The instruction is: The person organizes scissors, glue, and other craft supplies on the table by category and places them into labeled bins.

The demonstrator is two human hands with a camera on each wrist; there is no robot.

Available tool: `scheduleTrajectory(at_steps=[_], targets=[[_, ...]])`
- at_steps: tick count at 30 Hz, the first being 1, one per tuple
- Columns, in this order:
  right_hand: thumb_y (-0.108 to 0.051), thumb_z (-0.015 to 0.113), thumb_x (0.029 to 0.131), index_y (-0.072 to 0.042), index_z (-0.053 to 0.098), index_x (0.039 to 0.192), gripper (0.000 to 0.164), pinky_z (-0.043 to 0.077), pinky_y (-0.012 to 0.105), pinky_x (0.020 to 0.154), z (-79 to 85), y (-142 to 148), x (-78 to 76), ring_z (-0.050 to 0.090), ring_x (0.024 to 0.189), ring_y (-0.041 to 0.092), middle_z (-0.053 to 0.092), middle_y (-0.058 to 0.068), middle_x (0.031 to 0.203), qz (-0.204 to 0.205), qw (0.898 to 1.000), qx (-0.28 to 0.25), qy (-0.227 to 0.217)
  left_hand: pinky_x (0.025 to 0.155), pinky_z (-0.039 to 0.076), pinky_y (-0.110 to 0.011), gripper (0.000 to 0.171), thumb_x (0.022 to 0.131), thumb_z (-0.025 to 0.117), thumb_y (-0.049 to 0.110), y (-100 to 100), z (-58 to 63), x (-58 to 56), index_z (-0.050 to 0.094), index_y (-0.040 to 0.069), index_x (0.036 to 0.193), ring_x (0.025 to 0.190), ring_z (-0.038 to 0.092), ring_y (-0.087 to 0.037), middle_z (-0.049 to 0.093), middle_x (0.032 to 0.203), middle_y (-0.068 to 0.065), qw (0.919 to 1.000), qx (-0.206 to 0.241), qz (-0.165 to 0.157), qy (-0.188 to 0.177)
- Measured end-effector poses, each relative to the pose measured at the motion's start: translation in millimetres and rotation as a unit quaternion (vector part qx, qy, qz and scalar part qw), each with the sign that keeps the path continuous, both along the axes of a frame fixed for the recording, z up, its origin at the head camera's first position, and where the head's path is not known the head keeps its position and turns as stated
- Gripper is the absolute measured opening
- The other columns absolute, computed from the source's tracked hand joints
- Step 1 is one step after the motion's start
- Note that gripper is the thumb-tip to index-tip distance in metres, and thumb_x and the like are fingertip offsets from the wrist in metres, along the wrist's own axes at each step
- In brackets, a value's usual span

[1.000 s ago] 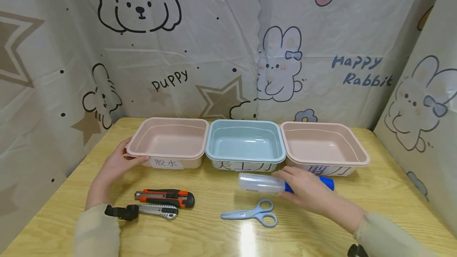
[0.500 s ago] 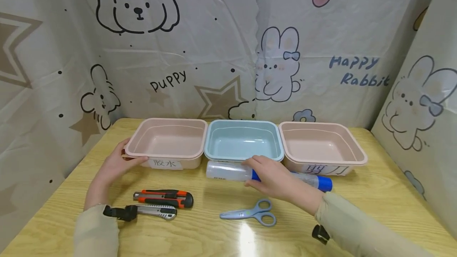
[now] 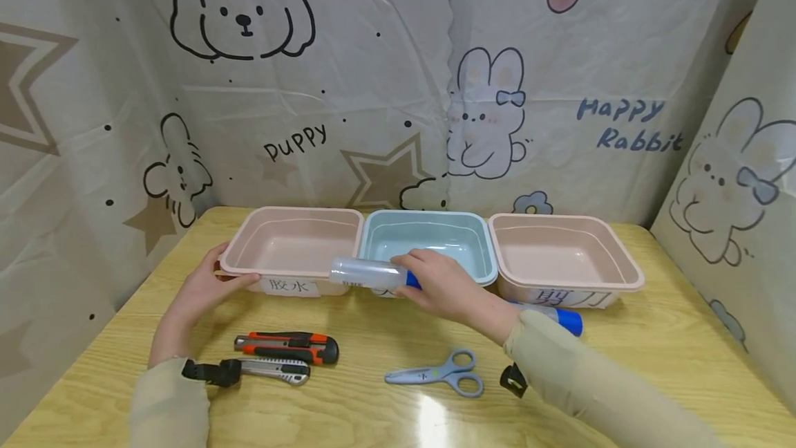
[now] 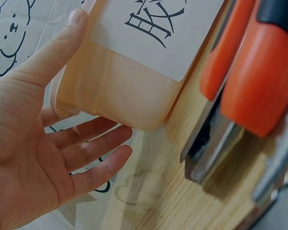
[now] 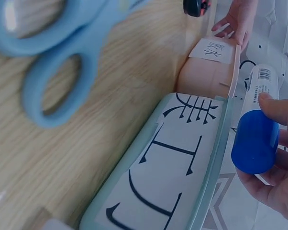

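My right hand [image 3: 438, 282] grips a clear glue bottle [image 3: 367, 273] by its blue-capped end [image 5: 255, 143]. It holds the bottle sideways, overlapping the front rims of the left pink bin [image 3: 292, 214] and the blue bin [image 3: 429, 218] in the head view. My left hand [image 3: 202, 289] rests at the left pink bin's near corner, thumb along the front rim, fingers extended at its side [image 4: 101, 158]. A second glue bottle [image 3: 569, 322] lies on the table, partly hidden behind my right sleeve.
A right pink bin [image 3: 560, 221] completes the row; all the bins bear paper labels. Nearer lie an orange-black utility knife [image 3: 289, 347], a silver utility knife [image 3: 276, 368] beside my left wrist strap, and light-blue scissors [image 3: 435, 373]. A printed curtain [image 3: 385, 75] hangs behind the table.
My right hand has lifted the glue bottle off the table and carried it left, from before the right bin to the left bin's front rim. My left hand stays in place.
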State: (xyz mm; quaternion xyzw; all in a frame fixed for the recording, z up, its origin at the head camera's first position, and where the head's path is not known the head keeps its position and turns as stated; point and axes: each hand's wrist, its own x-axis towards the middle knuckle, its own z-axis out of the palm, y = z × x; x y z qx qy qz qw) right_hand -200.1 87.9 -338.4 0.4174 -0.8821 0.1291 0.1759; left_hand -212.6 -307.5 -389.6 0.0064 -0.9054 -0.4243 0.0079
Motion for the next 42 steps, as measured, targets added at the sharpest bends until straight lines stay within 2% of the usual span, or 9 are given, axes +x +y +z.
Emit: scheduleTrajectory(at_steps=[9,18,24,32,42], targets=[[-0.029,0.066,0.083,-0.004,0.059,0.116,0.042,0.052,0.035,0.076,2.2,-13.5,-12.8,0.063,0.090,0.022,0.065,0.010,0.104,-0.010,1.000,-0.018,-0.021,0.090,0.040,-0.055,0.102,0.076,0.068,0.048,2.7,-0.6,0.8,0.006,0.008,0.146,0.117,0.039,-0.044,0.031,0.138,-0.028,1.0000,-0.001,0.004,-0.008],[-0.030,0.064,0.084,-0.004,0.060,0.116,0.041,0.051,0.034,0.077,8.1,-35.6,-29.5,0.064,0.088,0.020,0.067,0.008,0.098,-0.018,0.999,-0.025,-0.034,0.090,0.040,-0.054,0.102,0.076,0.067,0.048,3.7,6.2,-0.3,0.005,0.008,0.147,0.117,0.039,-0.044,0.031,0.138,-0.028,0.9999,0.002,0.003,-0.009],[-0.032,0.062,0.085,-0.006,0.060,0.119,0.044,0.051,0.033,0.079,10.7,-51.8,-37.8,0.063,0.091,0.020,0.067,0.008,0.101,-0.042,0.998,-0.013,-0.049,0.090,0.039,-0.055,0.101,0.076,0.067,0.048,3.8,8.6,-2.5,0.006,0.010,0.147,0.118,0.039,-0.043,0.032,0.138,-0.027,1.0000,0.001,0.001,-0.007],[-0.035,0.062,0.085,-0.008,0.061,0.118,0.043,0.050,0.031,0.082,4.8,-75.1,-44.3,0.063,0.095,0.019,0.067,0.005,0.106,-0.071,0.995,0.003,-0.076,0.089,0.038,-0.058,0.103,0.077,0.065,0.051,1.1,2.8,-0.8,0.003,0.009,0.147,0.118,0.038,-0.044,0.031,0.138,-0.028,0.9996,-0.024,0.004,-0.016],[-0.040,0.061,0.084,-0.013,0.063,0.116,0.042,0.050,0.030,0.081,5.0,-99.4,-49.1,0.064,0.092,0.016,0.067,0.000,0.106,-0.086,0.993,0.022,-0.078,0.087,0.041,-0.055,0.101,0.078,0.065,0.051,2.9,0.7,1.7,0.003,0.009,0.147,0.116,0.040,-0.044,0.031,0.138,-0.028,0.9998,-0.018,0.004,-0.010]])
